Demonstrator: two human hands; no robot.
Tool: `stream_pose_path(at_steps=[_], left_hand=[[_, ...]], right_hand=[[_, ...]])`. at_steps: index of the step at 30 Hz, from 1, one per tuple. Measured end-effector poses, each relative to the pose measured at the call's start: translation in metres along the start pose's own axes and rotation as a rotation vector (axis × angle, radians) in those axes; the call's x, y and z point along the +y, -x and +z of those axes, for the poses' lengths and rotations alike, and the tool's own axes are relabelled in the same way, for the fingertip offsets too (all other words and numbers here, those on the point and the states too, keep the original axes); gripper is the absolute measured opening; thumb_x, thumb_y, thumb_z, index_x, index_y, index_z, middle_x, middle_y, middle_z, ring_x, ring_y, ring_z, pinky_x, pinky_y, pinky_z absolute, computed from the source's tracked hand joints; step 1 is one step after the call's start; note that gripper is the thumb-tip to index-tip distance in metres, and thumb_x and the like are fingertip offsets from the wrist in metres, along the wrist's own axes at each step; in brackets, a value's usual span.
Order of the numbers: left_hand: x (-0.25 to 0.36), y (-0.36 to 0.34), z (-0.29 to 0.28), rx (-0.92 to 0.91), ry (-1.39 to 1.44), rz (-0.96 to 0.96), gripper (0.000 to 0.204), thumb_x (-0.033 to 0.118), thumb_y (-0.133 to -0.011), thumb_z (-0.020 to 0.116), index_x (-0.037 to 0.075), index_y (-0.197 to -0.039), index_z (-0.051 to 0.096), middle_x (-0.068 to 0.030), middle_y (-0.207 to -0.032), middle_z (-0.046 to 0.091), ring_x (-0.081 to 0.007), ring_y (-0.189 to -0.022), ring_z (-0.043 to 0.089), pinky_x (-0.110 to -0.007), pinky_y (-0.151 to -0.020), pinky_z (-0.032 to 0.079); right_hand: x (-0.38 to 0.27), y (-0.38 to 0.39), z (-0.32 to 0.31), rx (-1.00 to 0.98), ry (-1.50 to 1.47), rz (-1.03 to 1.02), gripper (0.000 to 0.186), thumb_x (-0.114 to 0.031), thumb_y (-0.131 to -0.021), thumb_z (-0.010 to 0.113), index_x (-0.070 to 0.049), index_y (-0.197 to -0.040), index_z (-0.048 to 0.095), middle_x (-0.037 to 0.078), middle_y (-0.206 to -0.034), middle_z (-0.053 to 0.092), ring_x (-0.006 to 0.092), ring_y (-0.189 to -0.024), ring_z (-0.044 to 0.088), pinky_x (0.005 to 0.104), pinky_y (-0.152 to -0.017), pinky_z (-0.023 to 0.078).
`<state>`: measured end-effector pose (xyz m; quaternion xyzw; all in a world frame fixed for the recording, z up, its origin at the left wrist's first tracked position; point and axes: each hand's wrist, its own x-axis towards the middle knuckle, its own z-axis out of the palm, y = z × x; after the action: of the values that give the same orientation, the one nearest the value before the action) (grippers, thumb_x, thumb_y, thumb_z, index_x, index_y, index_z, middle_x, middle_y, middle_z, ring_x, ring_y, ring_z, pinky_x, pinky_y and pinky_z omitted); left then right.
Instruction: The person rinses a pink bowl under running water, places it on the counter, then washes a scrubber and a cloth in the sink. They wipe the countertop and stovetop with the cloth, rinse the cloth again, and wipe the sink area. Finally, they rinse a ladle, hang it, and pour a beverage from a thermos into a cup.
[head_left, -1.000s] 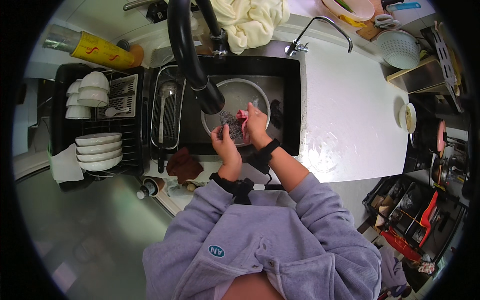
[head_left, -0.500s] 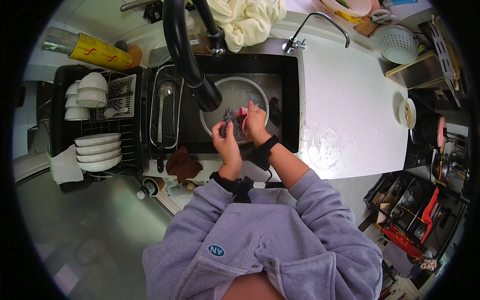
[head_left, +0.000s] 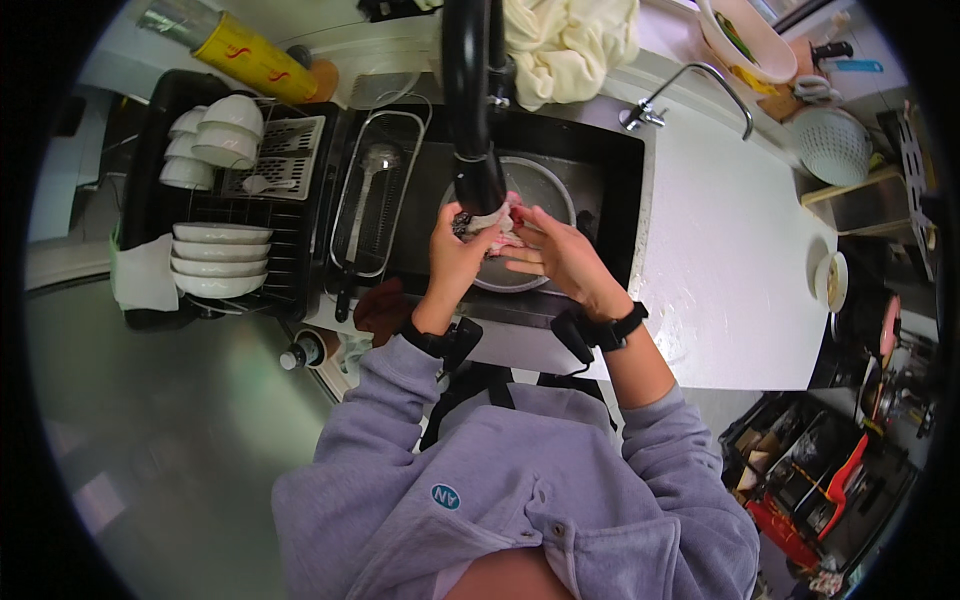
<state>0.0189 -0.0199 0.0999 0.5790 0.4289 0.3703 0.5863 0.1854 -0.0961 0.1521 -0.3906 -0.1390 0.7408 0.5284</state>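
Under the spout of the black faucet [head_left: 468,110], my left hand [head_left: 458,262] is closed round a soft pink-and-white cloth [head_left: 503,238]. A dark wiry steel wool scrubber [head_left: 461,225] shows between its thumb and fingers. My right hand [head_left: 572,260] is beside the cloth, its fingers stretched out and apart, with the tips near or touching the cloth; I cannot tell which. Both hands are over a round metal basin [head_left: 566,190] in the dark sink [head_left: 612,160]. The spout hides part of the cloth and of the left fingers.
Left of the basin, a wire strainer basket [head_left: 398,195] holds a long-handled ladle [head_left: 366,200]. Farther left stands a dish rack [head_left: 300,225] with white bowls [head_left: 222,270]. A brown cloth [head_left: 381,308] lies at the sink's front edge. A thin chrome tap [head_left: 715,70] rises behind the wet white counter [head_left: 735,230].
Both hands have come under the faucet spout. The right hand, closed on the pink cloth before, has spread its fingers, and the cloth is now in the left hand. The view has shifted.
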Motion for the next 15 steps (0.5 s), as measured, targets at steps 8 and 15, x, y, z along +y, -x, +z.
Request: stream_pose_path(at_steps=[8,15], left_hand=[[-0.072,-0.028,-0.021,0.221,-0.258,-0.351,0.043,0.014,-0.063,0.078,-0.003,-0.098,0.057,-0.0123,-0.080,0.063,-0.0158,-0.071,0.062,-0.029,-0.058,0.048],[0.021,-0.119,-0.079,0.293,0.300,-0.209,0.039,0.007,-0.071,0.072,-0.005,-0.102,0.052,-0.0123,-0.088,0.062,-0.0188,-0.071,0.062,-0.031,-0.062,0.051]], right_hand=[[0.041,-0.007,-0.053,0.321,-0.021,0.136,0.046,-0.031,-0.096,0.043,0.004,-0.125,0.043,0.018,-0.128,0.049,0.0294,-0.102,0.060,0.0336,-0.080,0.051],[0.049,0.013,-0.064,0.370,-0.001,0.152,0.039,-0.027,-0.096,0.041,0.003,-0.121,0.047,0.015,-0.114,0.060,0.0245,-0.096,0.062,0.0326,-0.078,0.052]])
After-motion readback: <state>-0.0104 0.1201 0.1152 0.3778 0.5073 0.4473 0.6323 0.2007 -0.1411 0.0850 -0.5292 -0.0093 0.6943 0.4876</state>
